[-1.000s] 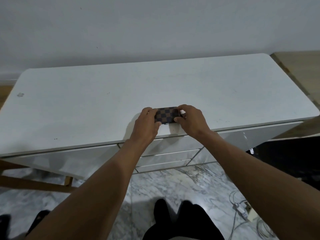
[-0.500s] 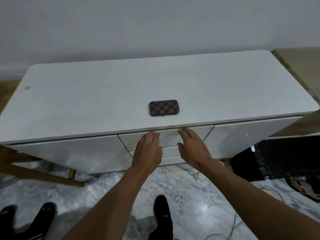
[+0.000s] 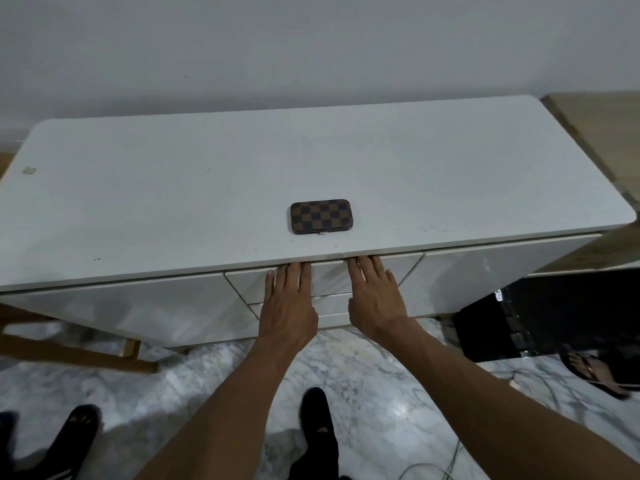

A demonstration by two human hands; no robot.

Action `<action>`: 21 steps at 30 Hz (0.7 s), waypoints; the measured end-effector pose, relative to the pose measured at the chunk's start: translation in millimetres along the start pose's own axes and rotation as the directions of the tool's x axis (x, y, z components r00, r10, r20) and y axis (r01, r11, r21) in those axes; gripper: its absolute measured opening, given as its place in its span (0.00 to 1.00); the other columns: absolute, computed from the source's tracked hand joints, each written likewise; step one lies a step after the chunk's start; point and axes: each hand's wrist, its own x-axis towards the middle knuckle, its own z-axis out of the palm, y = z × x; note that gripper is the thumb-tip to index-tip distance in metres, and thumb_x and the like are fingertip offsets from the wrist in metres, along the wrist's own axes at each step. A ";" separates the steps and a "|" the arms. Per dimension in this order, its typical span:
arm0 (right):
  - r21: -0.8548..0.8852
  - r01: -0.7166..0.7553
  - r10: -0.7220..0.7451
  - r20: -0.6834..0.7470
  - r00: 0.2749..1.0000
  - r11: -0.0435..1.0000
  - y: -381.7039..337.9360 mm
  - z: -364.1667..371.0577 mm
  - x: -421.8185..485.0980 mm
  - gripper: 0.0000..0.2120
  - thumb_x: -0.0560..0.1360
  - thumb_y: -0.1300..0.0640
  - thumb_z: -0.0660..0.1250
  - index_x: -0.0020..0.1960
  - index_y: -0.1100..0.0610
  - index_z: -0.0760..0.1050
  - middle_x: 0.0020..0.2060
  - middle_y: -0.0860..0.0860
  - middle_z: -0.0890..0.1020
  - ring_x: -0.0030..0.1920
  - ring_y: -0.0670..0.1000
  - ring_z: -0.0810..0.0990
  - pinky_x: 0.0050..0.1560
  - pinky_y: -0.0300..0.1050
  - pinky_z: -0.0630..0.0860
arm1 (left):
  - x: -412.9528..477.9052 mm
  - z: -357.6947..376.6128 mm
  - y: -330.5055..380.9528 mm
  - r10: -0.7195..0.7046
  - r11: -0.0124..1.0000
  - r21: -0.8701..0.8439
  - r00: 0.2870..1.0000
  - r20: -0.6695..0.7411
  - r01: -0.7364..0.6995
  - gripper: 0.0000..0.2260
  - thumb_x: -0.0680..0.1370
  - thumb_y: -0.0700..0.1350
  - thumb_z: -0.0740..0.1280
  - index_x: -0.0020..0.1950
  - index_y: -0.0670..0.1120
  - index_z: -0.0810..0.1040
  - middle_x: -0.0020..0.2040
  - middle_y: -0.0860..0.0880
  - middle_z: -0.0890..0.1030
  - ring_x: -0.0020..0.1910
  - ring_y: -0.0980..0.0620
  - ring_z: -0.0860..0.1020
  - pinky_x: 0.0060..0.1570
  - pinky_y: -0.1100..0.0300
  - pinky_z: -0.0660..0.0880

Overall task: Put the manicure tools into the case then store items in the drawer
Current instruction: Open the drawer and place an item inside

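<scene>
The fingertips of both hands vanish under the overhanging front lip of the white cabinet top, so whether they curl behind the top edge of the centre drawer cannot be told. What shows of the left hand is four fingers straight and close together, thumb tucked along the side, back of the hand toward the camera; the right hand lies just beside it, fingers a little more spread and thumb splayed toward the left hand, and neither hand holds any object. Both rest flat against the drawer's glossy front at frame centre, a narrow strip of that front bare between them. The drawer looks closed or nearly so; any gap is hidden by the lip. Above the hands, near the cabinet's front edge, the checkered case lies flat and shut, apart from both hands, with bare white surface on every side. Lower drawer fronts are partly covered by the wrists. At lower frame the marble floor is open between the forearms; dark feet are cut off by the bottom edge, and a black object at right is hard to make out.
</scene>
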 end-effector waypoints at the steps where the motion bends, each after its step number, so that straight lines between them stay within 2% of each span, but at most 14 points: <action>1: -0.019 -0.002 0.002 -0.009 1.000 1.000 -0.5 0.6 -0.8 0.42 0.71 0.59 0.67 0.78 0.56 0.47 0.77 0.53 0.54 0.78 0.58 0.51 0.75 0.61 0.58 | -0.6 0.1 1.0 0.003 1.000 -0.003 1.000 0.002 -0.003 0.41 0.61 0.46 0.76 0.72 0.39 0.66 0.68 0.40 0.70 0.65 0.40 0.70 0.68 0.42 0.65; 5: -0.108 0.030 -0.038 -0.076 0.996 0.994 1.1 3.7 -0.2 0.36 0.67 0.60 0.67 0.74 0.57 0.60 0.69 0.53 0.67 0.69 0.58 0.66 0.72 0.60 0.62 | -6.1 -0.8 2.0 0.029 1.000 -0.002 1.000 0.007 -0.029 0.42 0.60 0.47 0.77 0.71 0.39 0.67 0.65 0.40 0.71 0.63 0.40 0.68 0.65 0.45 0.70; 8: -0.096 0.071 -0.082 -0.119 0.989 0.993 4.8 4.2 2.7 0.32 0.69 0.61 0.65 0.72 0.59 0.64 0.67 0.55 0.70 0.68 0.58 0.68 0.74 0.56 0.61 | -6.0 -5.5 0.5 0.038 0.999 -0.019 0.999 -0.028 -0.038 0.39 0.60 0.45 0.76 0.69 0.39 0.70 0.62 0.41 0.73 0.60 0.42 0.68 0.62 0.47 0.72; 10: -0.063 0.088 -0.094 -0.095 0.991 0.994 7.2 3.1 1.3 0.33 0.70 0.61 0.64 0.74 0.59 0.62 0.70 0.56 0.67 0.71 0.58 0.64 0.76 0.54 0.59 | -4.9 -5.2 -0.2 0.034 0.999 -0.033 0.999 -0.022 -0.035 0.39 0.60 0.43 0.75 0.70 0.39 0.69 0.63 0.41 0.73 0.61 0.41 0.70 0.63 0.47 0.71; 12: -0.024 0.088 -0.088 -0.023 0.996 0.996 9.1 1.0 -3.4 0.36 0.71 0.60 0.63 0.77 0.59 0.54 0.75 0.57 0.61 0.76 0.58 0.56 0.78 0.54 0.51 | -7.0 -6.4 1.8 0.023 0.999 -0.036 0.999 0.032 -0.022 0.41 0.62 0.43 0.75 0.73 0.40 0.65 0.68 0.39 0.70 0.67 0.39 0.68 0.69 0.45 0.66; 14: -0.005 0.080 -0.079 0.070 0.994 0.997 10.9 -2.5 -8.5 0.38 0.75 0.58 0.61 0.79 0.59 0.45 0.79 0.56 0.50 0.79 0.57 0.46 0.78 0.53 0.43 | -12.2 -8.5 5.8 0.007 1.000 -0.009 0.995 0.101 -0.006 0.43 0.69 0.47 0.72 0.78 0.42 0.53 0.77 0.40 0.57 0.76 0.40 0.54 0.75 0.48 0.50; 16: -0.015 0.091 -0.087 0.146 0.985 0.996 14.0 -7.5 -13.5 0.39 0.77 0.55 0.60 0.79 0.59 0.39 0.79 0.56 0.44 0.79 0.56 0.41 0.78 0.52 0.41 | -18.7 -8.5 9.0 -0.008 1.000 0.017 0.987 0.159 0.006 0.44 0.74 0.51 0.67 0.78 0.45 0.40 0.79 0.43 0.43 0.78 0.44 0.40 0.74 0.51 0.40; 18: -0.028 0.123 -0.116 0.178 0.977 0.992 17.3 -10.9 -18.8 0.39 0.77 0.55 0.60 0.78 0.59 0.39 0.79 0.56 0.43 0.79 0.55 0.41 0.78 0.52 0.41 | -26.4 -12.0 12.9 -0.027 0.999 0.046 0.981 0.195 0.019 0.45 0.75 0.54 0.66 0.77 0.45 0.35 0.78 0.44 0.38 0.77 0.45 0.36 0.73 0.51 0.38; 21: -0.051 0.138 -0.126 0.197 0.972 0.989 19.2 -11.7 -33.8 0.41 0.77 0.56 0.61 0.79 0.58 0.38 0.79 0.55 0.41 0.79 0.55 0.39 0.77 0.55 0.41 | -38.0 -16.4 20.1 -0.056 0.998 0.030 0.966 0.251 0.050 0.48 0.74 0.55 0.67 0.77 0.46 0.33 0.78 0.44 0.34 0.76 0.45 0.34 0.73 0.51 0.38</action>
